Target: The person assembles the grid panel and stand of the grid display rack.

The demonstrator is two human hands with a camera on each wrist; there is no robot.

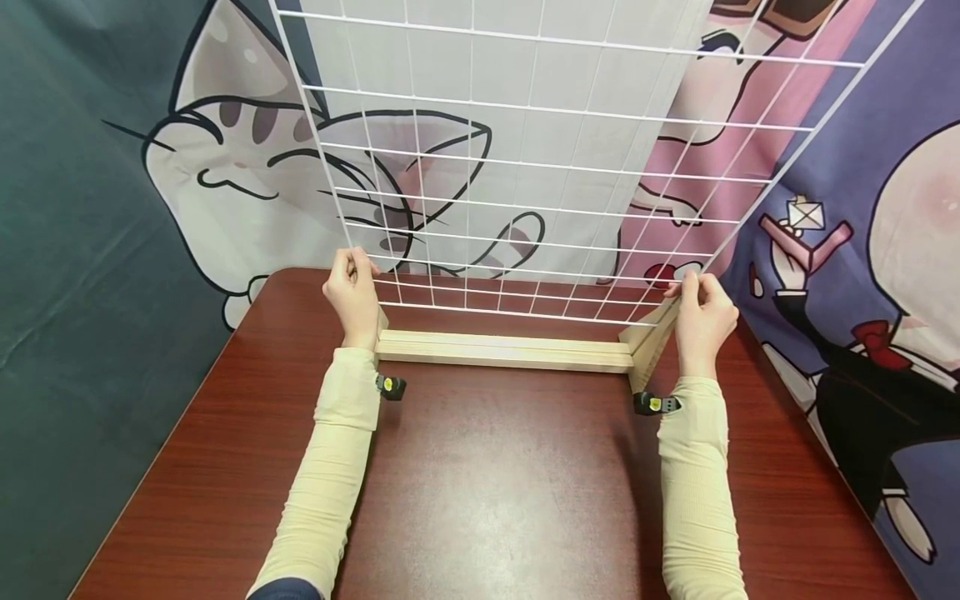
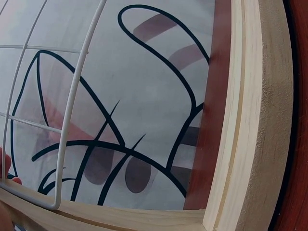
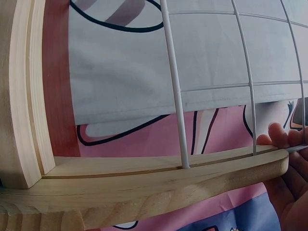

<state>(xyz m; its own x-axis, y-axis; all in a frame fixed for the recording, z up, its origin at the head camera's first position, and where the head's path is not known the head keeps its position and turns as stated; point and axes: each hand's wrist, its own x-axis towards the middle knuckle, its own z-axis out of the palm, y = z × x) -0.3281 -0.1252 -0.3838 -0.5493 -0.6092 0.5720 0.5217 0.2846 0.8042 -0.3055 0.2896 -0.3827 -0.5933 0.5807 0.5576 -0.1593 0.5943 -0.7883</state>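
A white wire grid panel (image 1: pixel 540 38) leans up and away, its lower edge over a pale wooden stand. A crossbar (image 1: pixel 502 352) joins the stand's two side pieces. My left hand (image 1: pixel 352 292) pinches the panel's left edge near the bottom, and my right hand (image 1: pixel 703 318) grips the right edge. In the right wrist view, the panel's lower corner meets the groove of the right side piece (image 3: pixel 163 185), with fingers at that piece's far end. The left wrist view has the rounded lower corner overlapping the left side piece (image 2: pixel 125 216); most of the left hand is out of frame there.
A reddish-brown table (image 1: pixel 487 467) carries the stand near its far edge. Cloth printed with cartoon animals (image 1: pixel 225 200) hangs close behind the table and along its right side. A plain dark green cloth (image 1: pixel 75 250) hangs at the left.
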